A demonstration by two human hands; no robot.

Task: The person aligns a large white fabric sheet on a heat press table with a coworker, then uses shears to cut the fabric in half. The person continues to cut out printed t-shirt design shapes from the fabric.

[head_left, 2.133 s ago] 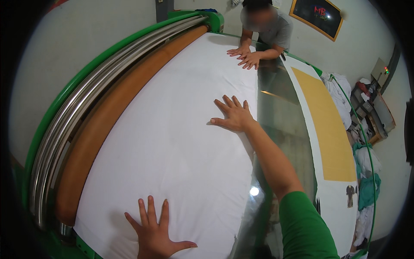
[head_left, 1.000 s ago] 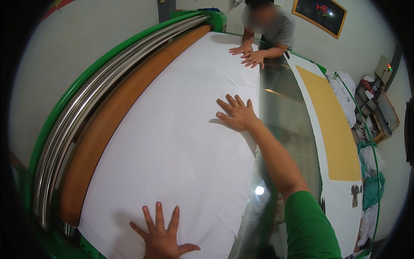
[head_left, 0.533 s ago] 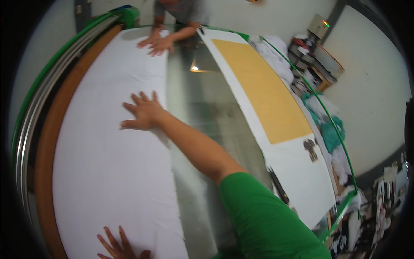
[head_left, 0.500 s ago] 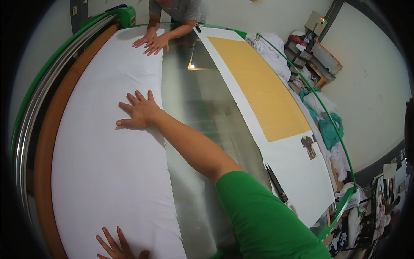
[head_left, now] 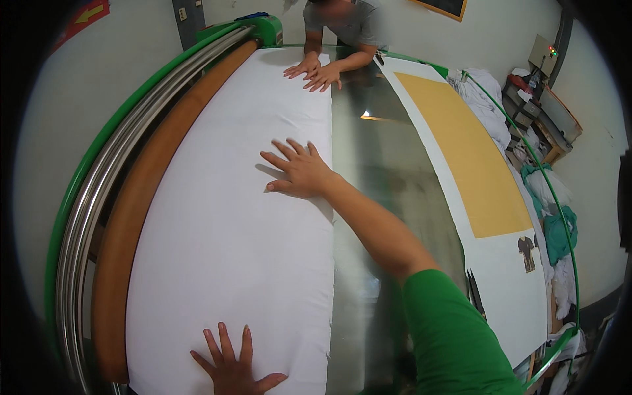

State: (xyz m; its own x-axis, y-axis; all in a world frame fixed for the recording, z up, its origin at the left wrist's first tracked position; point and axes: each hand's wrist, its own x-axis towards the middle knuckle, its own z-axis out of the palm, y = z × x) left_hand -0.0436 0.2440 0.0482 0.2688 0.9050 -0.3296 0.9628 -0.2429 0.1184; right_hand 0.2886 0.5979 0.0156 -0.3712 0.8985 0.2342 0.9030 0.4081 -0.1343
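Note:
A wide white cloth [head_left: 230,224] lies spread over the left part of the table, its slightly frayed right edge running lengthwise. My right hand [head_left: 299,171], its arm in a green sleeve, reaches over the middle of it. The fingers are spread, palm down, with a shadow beside them; I cannot tell whether the palm touches. Nearer me, my left hand [head_left: 236,365] is spread palm down on or just over the cloth. Neither hand holds anything. At the far end, a co-worker's two hands [head_left: 314,74] rest flat on the same cloth near its edge.
A brown roller [head_left: 141,217] and shiny metal bars [head_left: 105,191] run along the left. Right of the cloth are a glossy table surface [head_left: 388,191], black scissors [head_left: 475,295], a white sheet with a yellow panel [head_left: 467,151] and a small shirt picture [head_left: 526,253]. Green rails [head_left: 559,210] edge the right side.
The view has swung left, so the scene sits further right. My left hand shows more fully at the bottom. My right hand's shadow now stands out more from its fingers.

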